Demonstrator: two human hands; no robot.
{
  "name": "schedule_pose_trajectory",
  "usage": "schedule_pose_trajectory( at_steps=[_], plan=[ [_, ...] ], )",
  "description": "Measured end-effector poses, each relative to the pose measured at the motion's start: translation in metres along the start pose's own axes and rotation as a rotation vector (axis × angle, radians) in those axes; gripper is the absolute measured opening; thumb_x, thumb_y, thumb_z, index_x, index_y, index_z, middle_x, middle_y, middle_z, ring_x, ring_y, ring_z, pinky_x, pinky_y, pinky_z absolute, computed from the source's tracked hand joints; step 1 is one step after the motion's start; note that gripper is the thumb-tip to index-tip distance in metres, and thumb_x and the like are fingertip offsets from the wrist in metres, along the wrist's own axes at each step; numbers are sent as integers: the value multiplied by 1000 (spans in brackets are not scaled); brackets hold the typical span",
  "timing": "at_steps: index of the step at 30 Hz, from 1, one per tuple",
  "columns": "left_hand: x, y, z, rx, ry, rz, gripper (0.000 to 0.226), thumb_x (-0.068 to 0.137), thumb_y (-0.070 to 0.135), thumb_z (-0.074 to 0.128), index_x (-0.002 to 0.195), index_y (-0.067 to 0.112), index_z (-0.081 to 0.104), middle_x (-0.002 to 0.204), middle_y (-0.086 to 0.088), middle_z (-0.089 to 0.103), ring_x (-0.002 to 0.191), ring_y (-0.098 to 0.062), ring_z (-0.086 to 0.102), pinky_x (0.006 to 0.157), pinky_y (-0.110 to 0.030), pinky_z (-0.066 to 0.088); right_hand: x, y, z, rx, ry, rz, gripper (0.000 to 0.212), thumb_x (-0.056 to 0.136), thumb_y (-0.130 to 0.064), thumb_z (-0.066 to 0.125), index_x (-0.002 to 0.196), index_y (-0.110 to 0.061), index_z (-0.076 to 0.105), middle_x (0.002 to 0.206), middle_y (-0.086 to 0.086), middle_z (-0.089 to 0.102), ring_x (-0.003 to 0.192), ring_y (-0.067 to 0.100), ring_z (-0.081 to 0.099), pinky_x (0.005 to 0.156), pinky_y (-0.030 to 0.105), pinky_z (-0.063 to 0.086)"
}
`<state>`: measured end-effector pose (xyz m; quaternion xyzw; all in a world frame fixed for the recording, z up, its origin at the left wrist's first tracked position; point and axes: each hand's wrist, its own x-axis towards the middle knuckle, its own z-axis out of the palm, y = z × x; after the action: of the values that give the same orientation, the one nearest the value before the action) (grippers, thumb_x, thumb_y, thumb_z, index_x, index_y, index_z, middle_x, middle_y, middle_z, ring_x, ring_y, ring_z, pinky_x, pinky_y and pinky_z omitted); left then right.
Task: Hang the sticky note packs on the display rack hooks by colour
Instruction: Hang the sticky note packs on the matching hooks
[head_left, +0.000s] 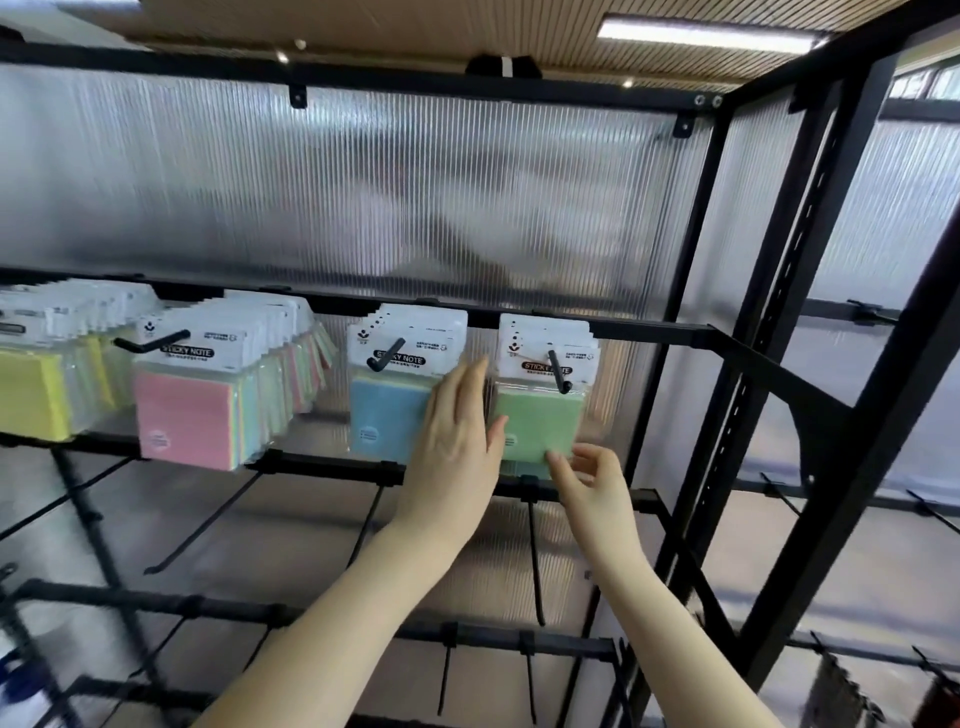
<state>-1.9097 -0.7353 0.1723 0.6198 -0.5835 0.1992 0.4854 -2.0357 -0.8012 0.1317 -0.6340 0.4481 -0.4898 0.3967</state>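
So the green sticky note packs are hanging off the rightmost loaded hook on the black display rack, label card up top, long side running straight down, face turned out toward the camera. Right hand has its fingers curled and pinching the bottom edge of the front green pack. Left hand is flat with fingers straight and close together, lying across the gap between the blue packs and the green ones, thumb resting on the green pack's left side. Blue hangs one hook left, then pink packs, then yellow packs at the far left, all hanging upright the same way. Bare hooks stick out from the rails below.
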Motion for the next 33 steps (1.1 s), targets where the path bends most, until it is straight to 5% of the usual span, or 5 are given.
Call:
schedule_pose_trajectory(
  at_steps=[4,11,16,20,33],
  plan=[
    [-23,-12,-17,37,-51,55,35,88,17,51,120,6,55,121,-6,58,105,-22,62,89,-29,51,-18,13,18,11,-73,138,18,93,-27,57,108,-15,57,101,3,64,98,22,61,92,45,51],
    [-56,-63,-68,179,-215,102,12,81,13,63,88,22,65,83,11,66,77,-12,65,50,-25,47,-59,-7,61,-207,-142,-91,10,96,-23,53,94,-20,63,88,-11,65,82,-3,58,64,9,41],
    [-75,-111,-131,281,-435,9,23,96,22,44,111,29,59,106,12,61,101,-10,58,72,-27,42,-93,-34,122,-326,-272,-164,13,96,-26,52,98,-19,62,90,-7,65,85,8,60,76,27,50],
    [-92,-160,-187,316,-536,-95,26,99,26,36,117,31,55,114,13,58,104,-11,56,75,-29,42,-127,-59,184,-346,-372,-214,10,96,-25,53,93,-21,61,90,-3,63,84,13,59,72,25,46],
    [-160,-307,-382,610,-451,-574,20,95,30,44,108,33,58,103,10,67,90,-15,64,73,-29,52,-234,-138,393,-260,-627,-423,18,94,-26,52,96,-13,64,96,3,67,90,22,62,79,35,50]
  ],
)
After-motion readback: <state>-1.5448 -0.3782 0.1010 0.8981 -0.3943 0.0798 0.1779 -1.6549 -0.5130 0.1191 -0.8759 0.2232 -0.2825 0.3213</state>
